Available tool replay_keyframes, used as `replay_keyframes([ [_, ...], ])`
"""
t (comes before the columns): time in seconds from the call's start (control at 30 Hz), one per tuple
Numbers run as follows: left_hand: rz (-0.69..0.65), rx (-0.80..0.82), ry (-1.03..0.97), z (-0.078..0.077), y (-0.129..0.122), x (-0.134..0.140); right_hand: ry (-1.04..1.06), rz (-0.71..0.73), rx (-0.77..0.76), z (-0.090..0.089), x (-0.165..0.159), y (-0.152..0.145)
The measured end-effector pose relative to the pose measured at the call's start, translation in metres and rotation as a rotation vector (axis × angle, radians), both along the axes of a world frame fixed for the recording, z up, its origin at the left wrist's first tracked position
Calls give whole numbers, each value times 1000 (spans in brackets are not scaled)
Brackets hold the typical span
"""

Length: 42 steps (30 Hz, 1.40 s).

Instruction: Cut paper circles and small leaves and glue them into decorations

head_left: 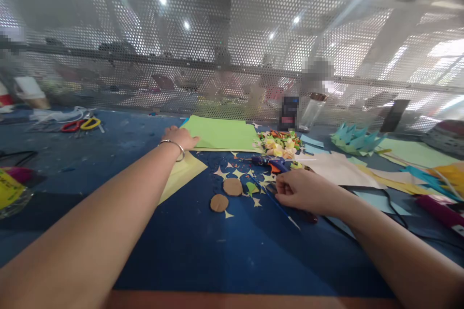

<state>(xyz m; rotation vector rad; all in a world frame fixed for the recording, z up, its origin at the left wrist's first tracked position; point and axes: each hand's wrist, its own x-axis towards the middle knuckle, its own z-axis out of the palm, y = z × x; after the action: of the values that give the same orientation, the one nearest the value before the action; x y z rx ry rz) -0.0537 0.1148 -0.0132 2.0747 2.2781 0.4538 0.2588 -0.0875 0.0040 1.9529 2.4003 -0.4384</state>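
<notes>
My left hand (pixel 181 137) lies at the left edge of a stack of light green paper (pixel 223 133), its thumb stretched over the sheet. A pale yellow sheet (pixel 186 174) sticks out under that wrist. My right hand (pixel 302 188) rests low over the table with its fingers curled; what they hold, if anything, is hidden. A dark red handle (pixel 311 217) shows just below it. Beside the hand lie a blue glue gun (pixel 273 161) and a thin blue brush-like stick (pixel 279 207). Two round cardboard discs (pixel 232 186) lie between my hands, among star-shaped paper scraps (pixel 256 202).
Paper flowers (pixel 279 145) are heaped behind the glue gun. At right are a spiky light blue paper piece (pixel 357 140), coloured sheets, a purple tool (pixel 440 210) and black cable. Red and yellow scissors (pixel 90 123) lie far left. A perforated metal screen (pixel 217 58) borders the back.
</notes>
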Motion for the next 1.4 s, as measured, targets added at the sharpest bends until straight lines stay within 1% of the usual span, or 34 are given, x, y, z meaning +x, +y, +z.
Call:
replay_keyframes([
  [0.1, 40, -43, 25, 3, 12, 7, -2, 4, 13, 1, 0, 1],
  [0.17, 48, -52, 32, 2, 17, 9, -7, 11, 30, 1, 1, 2],
  [0.27, 50, -49, 25, -4, 24, 8, -16, 13, 41, 0, 3, 4],
  [0.37, 18, -37, -1, -12, 30, 5, -17, 2, 25, 0, 4, 4],
  [0.47, -3, 18, -33, -16, 33, 3, -17, -13, -10, 0, 5, 4],
  [0.57, -9, 149, -70, -12, 29, 5, -24, -18, 4, 0, 3, 4],
  [0.67, -10, 321, -118, -3, 20, 12, -34, -26, 26, -1, 1, 5],
  [0.7, -10, 403, -150, 0, 17, 14, -37, -33, 32, -1, 1, 5],
  [0.83, -76, 864, -348, 16, 6, 18, -65, -69, 95, 0, 0, 5],
  [0.87, -95, 939, -374, 21, 4, 18, -76, -78, 119, 1, 0, 5],
  [1.0, -112, 1066, -403, 48, -8, 17, -116, -92, 187, 2, 1, 6],
  [1.1, -200, 1147, -440, 70, -19, 18, -137, -96, 195, 3, 1, 5],
  [1.17, -253, 1162, -457, 80, -25, 22, -154, -95, 209, 3, 1, 4],
  [1.23, -268, 1111, -450, 82, -29, 27, -177, -84, 224, 2, 0, 2],
  [1.3, -279, 975, -430, 76, -29, 32, -209, -72, 232, 2, -1, 1],
  [1.37, -299, 834, -426, 64, -26, 36, -246, -61, 229, 1, -1, 1],
  [1.4, -297, 793, -427, 57, -22, 37, -265, -54, 225, 0, -1, 1],
])
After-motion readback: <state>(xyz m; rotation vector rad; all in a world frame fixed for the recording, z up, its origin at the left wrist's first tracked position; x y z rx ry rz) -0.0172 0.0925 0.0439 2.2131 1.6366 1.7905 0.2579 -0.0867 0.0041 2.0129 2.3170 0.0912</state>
